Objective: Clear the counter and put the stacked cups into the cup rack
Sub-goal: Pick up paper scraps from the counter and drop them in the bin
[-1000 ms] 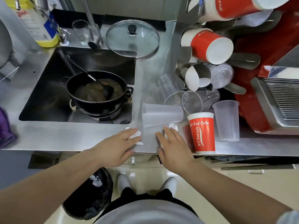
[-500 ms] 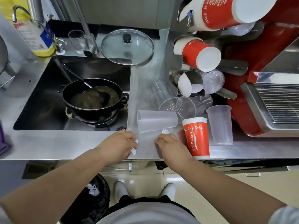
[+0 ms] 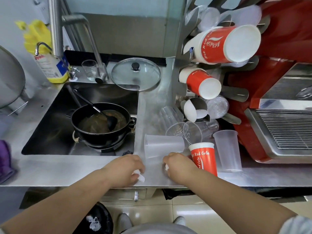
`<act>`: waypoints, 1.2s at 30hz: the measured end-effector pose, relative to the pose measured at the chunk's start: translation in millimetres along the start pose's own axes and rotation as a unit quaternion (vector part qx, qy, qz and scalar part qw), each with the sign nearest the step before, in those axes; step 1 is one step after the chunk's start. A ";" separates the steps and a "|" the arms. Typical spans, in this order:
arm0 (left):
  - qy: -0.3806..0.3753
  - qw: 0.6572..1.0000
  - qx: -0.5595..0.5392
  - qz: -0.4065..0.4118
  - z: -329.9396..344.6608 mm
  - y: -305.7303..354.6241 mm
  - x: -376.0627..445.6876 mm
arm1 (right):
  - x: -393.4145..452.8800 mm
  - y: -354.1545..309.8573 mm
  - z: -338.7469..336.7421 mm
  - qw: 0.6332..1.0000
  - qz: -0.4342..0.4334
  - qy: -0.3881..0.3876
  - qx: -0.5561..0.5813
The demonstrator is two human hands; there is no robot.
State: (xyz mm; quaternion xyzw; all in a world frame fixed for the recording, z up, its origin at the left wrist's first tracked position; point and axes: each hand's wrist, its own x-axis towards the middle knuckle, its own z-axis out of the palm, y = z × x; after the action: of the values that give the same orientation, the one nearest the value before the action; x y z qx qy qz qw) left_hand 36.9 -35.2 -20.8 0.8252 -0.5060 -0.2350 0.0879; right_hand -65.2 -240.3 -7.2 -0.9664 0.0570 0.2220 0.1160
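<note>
1. Fingers of the left hand [image 3: 125, 169] and right hand [image 3: 179, 166] each curl around a crumpled white paper scrap [image 3: 141, 177] at the counter's [image 3: 67, 169] front edge.
2. The frosted translucent plastic cup [image 3: 163, 146] lies on its side just behind both hands, its long axis along that edge, mouth leftward; the right hand is slightly nearer.

Both hands [image 3: 125, 169] [image 3: 178, 166] on counter [image 3: 67, 171], white scraps [image 3: 141, 177] in fingers [image 3: 140, 168]

Left hand [image 3: 125, 168]: I see only a corner of white scrap [image 3: 141, 177] under curled fingers | right hand [image 3: 177, 166]: its white scrap [image 3: 166, 167] mostly hidden, and it covers the red cup's [image 3: 203, 157] lower left | purple object [image 3: 5, 162]: cut off at left edge, can't identify | bin [image 3: 98, 220]: partly behind my left arm.
</note>
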 end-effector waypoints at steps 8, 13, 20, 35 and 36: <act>0.011 1.000 0.015 -0.020 -51.6 -8.0 -13.7 | 0.3 -30.5 -64.6 0.993 -0.104 0.034 0.047; 0.078 0.995 -0.002 -0.063 -78.2 -8.8 -28.1 | 10.0 -42.2 -94.6 0.984 -0.147 0.080 0.069; 0.214 0.966 -0.038 -0.136 -110.0 3.5 -47.5 | 24.2 -38.9 -129.8 0.962 -0.222 0.123 0.098; 0.287 0.930 0.006 -0.228 -137.0 52.1 -101.9 | 21.9 -64.1 -165.3 0.932 -0.308 0.147 0.123; 0.286 0.930 0.011 -0.232 -137.7 51.9 -107.2 | 21.1 -69.8 -165.8 0.931 -0.312 0.146 0.122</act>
State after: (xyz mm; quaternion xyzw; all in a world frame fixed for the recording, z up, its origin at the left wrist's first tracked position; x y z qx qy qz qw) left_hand 20.9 21.5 151.5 0.9528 -0.2564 0.0029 0.1626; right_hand 33.9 -215.5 142.3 -0.9358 -0.2042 0.0223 0.2864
